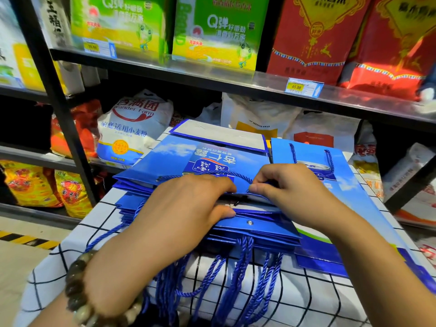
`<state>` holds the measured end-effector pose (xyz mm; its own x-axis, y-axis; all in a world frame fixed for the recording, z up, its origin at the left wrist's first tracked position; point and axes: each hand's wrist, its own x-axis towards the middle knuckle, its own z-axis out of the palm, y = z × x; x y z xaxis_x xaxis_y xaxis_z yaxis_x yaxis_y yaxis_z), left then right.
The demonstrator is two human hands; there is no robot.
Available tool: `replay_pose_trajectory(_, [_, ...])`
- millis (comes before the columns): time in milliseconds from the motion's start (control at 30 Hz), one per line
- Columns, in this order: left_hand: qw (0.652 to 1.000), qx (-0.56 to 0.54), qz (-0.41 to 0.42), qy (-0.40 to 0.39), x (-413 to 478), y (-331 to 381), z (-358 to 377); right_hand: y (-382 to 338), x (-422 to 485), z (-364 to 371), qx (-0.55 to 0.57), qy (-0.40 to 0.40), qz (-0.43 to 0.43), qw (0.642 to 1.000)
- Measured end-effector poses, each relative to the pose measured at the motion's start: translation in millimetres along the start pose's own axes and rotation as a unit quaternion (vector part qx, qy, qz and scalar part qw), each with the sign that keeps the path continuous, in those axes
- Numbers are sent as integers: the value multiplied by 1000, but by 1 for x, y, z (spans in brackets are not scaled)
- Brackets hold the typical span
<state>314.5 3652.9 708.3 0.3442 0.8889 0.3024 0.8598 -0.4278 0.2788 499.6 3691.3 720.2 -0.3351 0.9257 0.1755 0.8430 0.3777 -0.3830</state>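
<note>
My left hand (188, 208) and right hand (291, 192) each pinch the near rim of the glossy blue paper gift bag (203, 159), fingers curled over it. It lies at twelve o'clock, atop a stack of flat blue bags (262, 236) on the white black-gridded tablecloth (94, 224).

Bright overhead store light; glare streaks the clear shelf-edge strip (236, 74). Upper rice bags (219, 31) are blurred (lettering smeared), the blue paper bags (165, 159) sharp; frame edges bow.

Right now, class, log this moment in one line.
left hand: grips top bag | right hand: pinches top bag | stack: on checked cloth
</note>
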Motion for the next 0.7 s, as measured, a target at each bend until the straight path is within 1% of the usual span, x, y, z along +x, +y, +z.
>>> replay_pose_trajectory(133, [1000, -5, 4, -12, 4, -5, -4, 0, -2, -3, 26, -2, 2, 1000])
replay_pose_trajectory(200, [1000, -27, 1, -13, 5, -6, -8, -2, -3, -5, 4, 5, -4, 1000])
replay_pose_trajectory(267, [1000, -25, 4, -11, 6, -4, -10, -4, -3, -6, -22, 7, 0, 1000])
replay_pose_trajectory(400, [999, -45, -16, 5, 7, 2, -10, -7, -1, -8, -12, 1, 1, 1000])
replay_pose_trajectory(500, [999, 4, -18, 29, 13, 8, -4, -9, 0, -7, -24, -9, -7, 1000])
replay_pose_trajectory(600, [999, 35, -19, 24, 18, 13, 0, -8, 0, -6, -13, -15, -13, 1000])
replay_pose_trajectory(700, [996, 81, 5, 27, 20, 17, 0, -6, 0, -4, 5, -15, -15, 1000])
